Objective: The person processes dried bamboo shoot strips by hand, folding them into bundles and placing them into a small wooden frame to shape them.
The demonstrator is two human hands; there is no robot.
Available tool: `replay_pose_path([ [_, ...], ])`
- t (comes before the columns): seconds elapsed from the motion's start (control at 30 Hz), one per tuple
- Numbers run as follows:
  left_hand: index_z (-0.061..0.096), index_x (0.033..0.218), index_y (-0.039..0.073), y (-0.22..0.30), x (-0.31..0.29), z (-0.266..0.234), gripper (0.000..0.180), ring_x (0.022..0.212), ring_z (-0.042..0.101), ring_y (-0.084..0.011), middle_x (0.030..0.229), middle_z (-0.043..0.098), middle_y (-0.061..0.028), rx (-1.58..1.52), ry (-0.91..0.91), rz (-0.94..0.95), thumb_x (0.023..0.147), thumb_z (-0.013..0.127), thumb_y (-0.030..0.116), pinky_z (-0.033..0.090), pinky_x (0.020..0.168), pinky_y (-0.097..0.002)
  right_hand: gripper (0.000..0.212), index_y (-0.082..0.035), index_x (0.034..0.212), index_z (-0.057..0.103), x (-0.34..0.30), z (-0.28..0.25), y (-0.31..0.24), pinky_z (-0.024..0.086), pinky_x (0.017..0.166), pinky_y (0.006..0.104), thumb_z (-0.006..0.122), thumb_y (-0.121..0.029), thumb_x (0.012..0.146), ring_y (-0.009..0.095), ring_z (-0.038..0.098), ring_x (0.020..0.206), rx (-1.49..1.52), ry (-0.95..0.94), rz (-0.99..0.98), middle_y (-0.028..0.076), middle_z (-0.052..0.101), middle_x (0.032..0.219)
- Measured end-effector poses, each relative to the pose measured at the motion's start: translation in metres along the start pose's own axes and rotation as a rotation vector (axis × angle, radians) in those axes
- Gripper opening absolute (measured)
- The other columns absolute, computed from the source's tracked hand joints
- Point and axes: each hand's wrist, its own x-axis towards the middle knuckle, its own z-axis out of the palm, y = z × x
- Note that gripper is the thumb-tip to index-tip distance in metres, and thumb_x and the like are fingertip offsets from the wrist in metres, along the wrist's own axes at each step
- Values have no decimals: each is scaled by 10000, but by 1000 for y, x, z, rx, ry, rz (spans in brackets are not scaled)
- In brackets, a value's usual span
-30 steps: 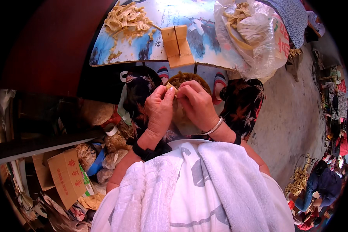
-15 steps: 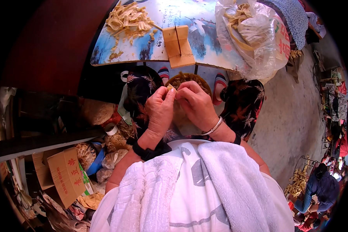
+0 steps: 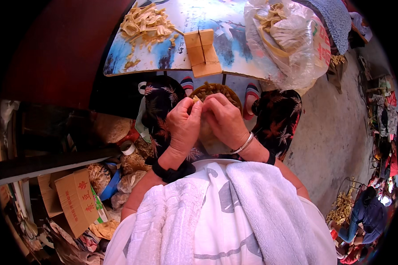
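My left hand (image 3: pixel 182 123) pinches a small pale yellow strip (image 3: pixel 196 100) between thumb and forefinger; its end pokes up over the fingertips. Right beside it, my right hand (image 3: pixel 226 121) has its fingers bent and pressed together, tips almost touching the left thumb. Whatever those right fingers hold is hidden behind them. Both hands are over a round yellowish basket (image 3: pixel 237 95) between my knees, holding many small brownish pieces (image 3: pixel 214 88). On the table beyond lies a pile of similar pale strips (image 3: pixel 147 22), near a small wooden block stand (image 3: pixel 206 68) with a thin dark upright piece.
A clear plastic bag (image 3: pixel 292 57) of strips hangs over the right side of the painted table (image 3: pixel 194 20). Cardboard (image 3: pixel 77 203), bags and a tape roll (image 3: pixel 127 147) crowd the left. Concrete floor (image 3: pixel 323 128) stretches right, where another person (image 3: pixel 367 216) sits.
My hands stay nearly in place, with slight shifts of the fingers around the strip. The view has moved very little.
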Motion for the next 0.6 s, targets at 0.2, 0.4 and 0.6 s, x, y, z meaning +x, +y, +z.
replay_pose_path([
  [0.2,617,1026,43,-15,3,-2,105,804,570,-53,896,622,16,-389,-146,-89,943,577,93,476,736,-208,145,-24,978,587,-4,3,7,503,690,238,643,11,849,100,610,802,465,70,369,47,594,931],
  [0.4,591,1108,49,-11,-10,4,172,887,582,-51,984,636,0,-616,-240,-193,936,585,35,470,802,-187,155,-13,940,574,-4,3,5,518,620,264,666,4,816,149,644,684,433,127,440,86,638,811],
  [0.6,571,1045,45,-15,-10,7,131,745,565,-73,898,610,-6,-806,-227,-358,919,608,47,466,671,-203,113,-17,969,579,-7,9,12,488,585,214,637,-40,875,76,591,657,624,69,643,19,632,797],
])
